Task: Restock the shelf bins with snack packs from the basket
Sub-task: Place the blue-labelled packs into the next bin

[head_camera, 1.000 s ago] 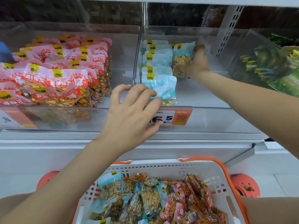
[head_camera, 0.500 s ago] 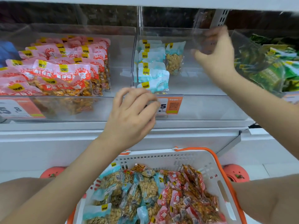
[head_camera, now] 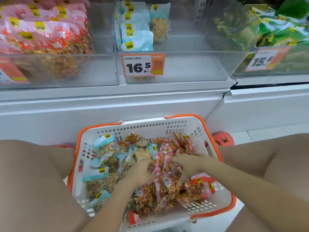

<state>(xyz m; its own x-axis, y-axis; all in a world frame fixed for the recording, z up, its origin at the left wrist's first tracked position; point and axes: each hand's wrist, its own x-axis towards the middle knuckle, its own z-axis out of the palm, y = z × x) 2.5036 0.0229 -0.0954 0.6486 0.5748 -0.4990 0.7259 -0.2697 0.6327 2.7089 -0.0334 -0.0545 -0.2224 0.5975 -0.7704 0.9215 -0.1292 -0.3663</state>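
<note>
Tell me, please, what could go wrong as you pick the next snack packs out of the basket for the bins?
1. Pink packs and blue packs lie mixed in the basket, and both the left hand and right hand dig where they meet, so a pack might end up in the wrong bin.
2. The blue packs standing in the middle bin could topple when more are added.

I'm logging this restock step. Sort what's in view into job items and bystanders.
Job items:
- white basket
- blue snack packs in it
- red snack packs in it
- middle bin, mostly bare
- left hand
- right hand

Bystanders:
- 16.5 price tag
- green packs
- 15.8 price tag
</note>
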